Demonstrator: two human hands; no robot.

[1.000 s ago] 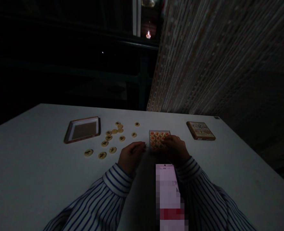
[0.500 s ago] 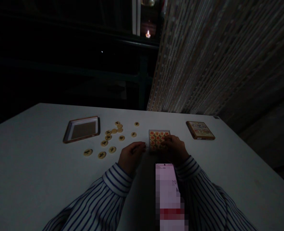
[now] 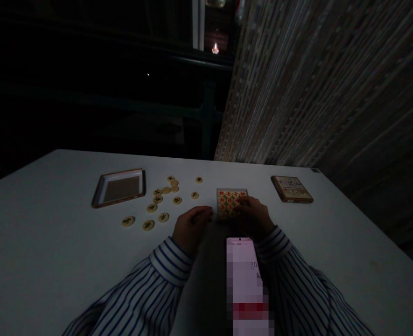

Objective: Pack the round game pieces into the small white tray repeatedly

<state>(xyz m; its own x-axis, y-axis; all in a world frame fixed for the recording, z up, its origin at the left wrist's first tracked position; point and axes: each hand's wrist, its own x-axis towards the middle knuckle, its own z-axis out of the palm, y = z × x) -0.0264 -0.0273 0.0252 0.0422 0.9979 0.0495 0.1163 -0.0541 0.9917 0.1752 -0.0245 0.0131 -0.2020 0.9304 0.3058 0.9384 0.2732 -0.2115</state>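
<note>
A small square box (image 3: pixel 218 205) holds rows of round pieces with red characters (image 3: pixel 228 200). My right hand (image 3: pixel 254 215) is over the box's right side, fingers bent onto the pieces; whether it grips one is hidden. Just left of the box, my left hand (image 3: pixel 192 227) hovers with fingers curled and thumb pressed near the fingertips; what it holds, if anything, is too dark to tell. Several round pieces with black characters (image 3: pixel 151 208) are scattered to the left, a few of them showing blank faces (image 3: pixel 166 190).
An open tray-like lid (image 3: pixel 122 186) lies at the left. A closed decorated box (image 3: pixel 292 189) rests at the right. Between my forearms is a lit phone (image 3: pixel 244 275). Past the white table's (image 3: pixel 69 252) far edge hangs a string curtain (image 3: pixel 279 84).
</note>
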